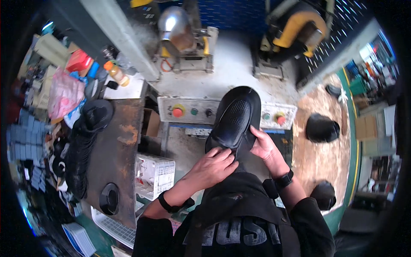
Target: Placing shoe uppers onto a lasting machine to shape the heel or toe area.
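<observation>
In front of my body I hold a black shoe upper (pixel 234 113), its rounded toe pointing away from me and a perforated patch on its top. My left hand (pixel 214 166) lies across the near end, fingers bent and pressed onto the edge of its opening. At the right side my right hand (pixel 263 145) grips the upper, thumb along the outside; its other fingers are partly hidden. The upper covers the middle of a white control panel (pixel 196 104) on the machine.
A metal toe-shaped form (pixel 175 26) and a yellow clamp unit (pixel 299 30) stand on the machine. Left is a rusty metal table (pixel 122 145) with stacked black uppers (pixel 81 150) and a white basket (pixel 162 175) beside it. Black uppers (pixel 322 127) lie on a wooden board (pixel 306 167) at right.
</observation>
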`<action>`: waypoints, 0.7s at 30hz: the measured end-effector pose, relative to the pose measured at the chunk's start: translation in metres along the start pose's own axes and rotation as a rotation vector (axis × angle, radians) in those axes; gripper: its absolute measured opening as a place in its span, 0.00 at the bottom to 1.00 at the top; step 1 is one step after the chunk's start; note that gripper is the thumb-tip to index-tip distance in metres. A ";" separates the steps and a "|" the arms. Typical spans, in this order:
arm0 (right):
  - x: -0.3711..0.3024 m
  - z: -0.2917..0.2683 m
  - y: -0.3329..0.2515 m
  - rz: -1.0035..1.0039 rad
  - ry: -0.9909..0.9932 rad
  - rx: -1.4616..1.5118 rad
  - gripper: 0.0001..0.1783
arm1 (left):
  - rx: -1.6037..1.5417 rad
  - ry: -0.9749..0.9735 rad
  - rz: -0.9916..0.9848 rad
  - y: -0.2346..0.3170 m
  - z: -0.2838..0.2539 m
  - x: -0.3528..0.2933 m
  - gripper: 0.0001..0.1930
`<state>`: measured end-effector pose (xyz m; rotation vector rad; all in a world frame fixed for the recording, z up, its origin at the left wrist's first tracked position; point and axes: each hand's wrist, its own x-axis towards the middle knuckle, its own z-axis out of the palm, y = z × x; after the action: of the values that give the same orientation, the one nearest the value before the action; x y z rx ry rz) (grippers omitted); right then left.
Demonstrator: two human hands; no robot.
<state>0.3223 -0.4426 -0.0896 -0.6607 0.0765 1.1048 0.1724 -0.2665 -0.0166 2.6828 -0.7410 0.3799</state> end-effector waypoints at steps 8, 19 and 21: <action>-0.148 -0.070 -0.009 -0.370 0.216 0.250 0.22 | -0.242 0.020 0.033 0.063 0.063 0.044 0.21; -0.513 -0.200 0.033 -1.129 0.747 0.242 0.22 | -0.644 -0.097 0.844 0.319 0.211 0.197 0.19; -0.567 -0.230 0.031 -1.341 0.917 0.060 0.29 | -0.695 -0.145 0.869 0.372 0.245 0.233 0.19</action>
<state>0.0912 -1.0098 -0.0767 -0.8898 0.3818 -0.5304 0.2069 -0.7653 -0.0708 1.6480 -1.6971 0.0778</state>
